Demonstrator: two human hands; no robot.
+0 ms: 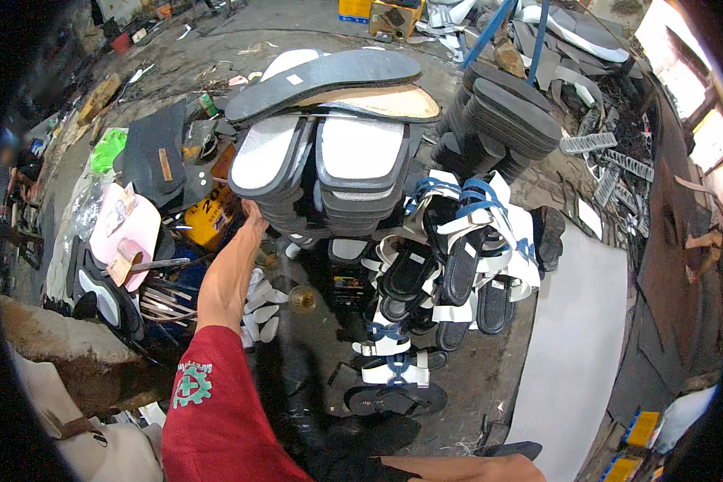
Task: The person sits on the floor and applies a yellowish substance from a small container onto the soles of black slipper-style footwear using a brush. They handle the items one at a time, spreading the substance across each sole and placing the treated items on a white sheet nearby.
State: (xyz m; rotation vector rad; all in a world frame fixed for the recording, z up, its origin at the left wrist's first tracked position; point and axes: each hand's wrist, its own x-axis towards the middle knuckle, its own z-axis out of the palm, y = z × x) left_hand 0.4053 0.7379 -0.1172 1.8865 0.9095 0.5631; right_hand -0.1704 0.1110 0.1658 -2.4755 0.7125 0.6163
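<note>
My left arm, in a red sleeve, reaches forward to the left stack of white-topped grey shoe soles [269, 157]. My left hand [253, 215] is at the stack's lower left side. Its fingers are mostly hidden, so I cannot tell whether they grip a sole. Beside this pile stands a second stack of white-topped soles [361, 153]. A long dark grey sole [329, 80] and a tan insole [386, 102] lie across the top. My right hand does not show. Bare skin appears at the lower edge, but I cannot make out which limb it is.
White and blue strap sandals [462, 269] are heaped right of the stacks, with black soles [510, 112] piled behind. A pale sheet [574, 345] covers the floor at right. Left lie a pink sheet [120, 225], a yellow container [210, 218] and a concrete ledge [64, 337].
</note>
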